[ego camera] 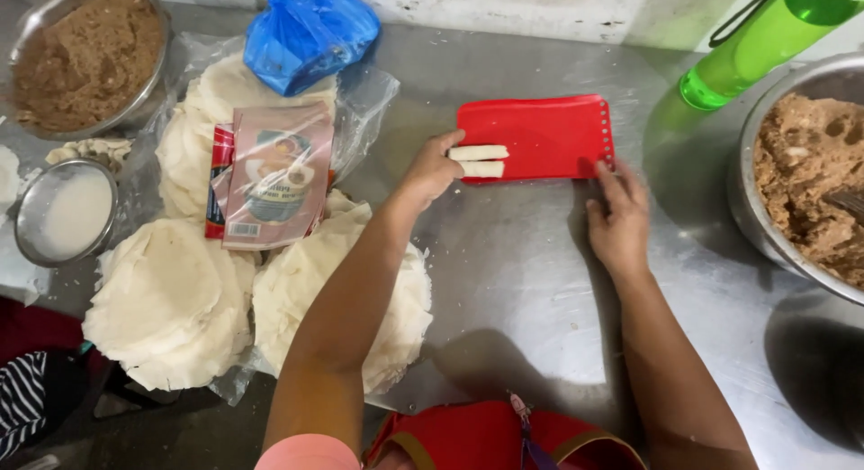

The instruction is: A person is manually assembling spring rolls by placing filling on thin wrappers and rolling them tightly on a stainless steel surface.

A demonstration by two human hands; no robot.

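A red plastic tray (549, 132) lies on the steel counter ahead of me. Two pale rolled wrappers (480, 160) rest side by side at its left end. My left hand (432, 171) reaches to them, fingertips touching the rolls. Whether it grips one I cannot tell. My right hand (619, 220) lies flat on the counter, fingers apart, its tips touching the tray's near right corner and holding nothing.
Stacks of round white wrappers (171, 299) on clear plastic fill the left, with a printed packet (270, 177) and blue bag (310, 29) on them. Steel bowls of brown filling sit far left (85, 60) and right (810, 182). A small bowl of white liquid (67, 213), green bottle (765, 38).
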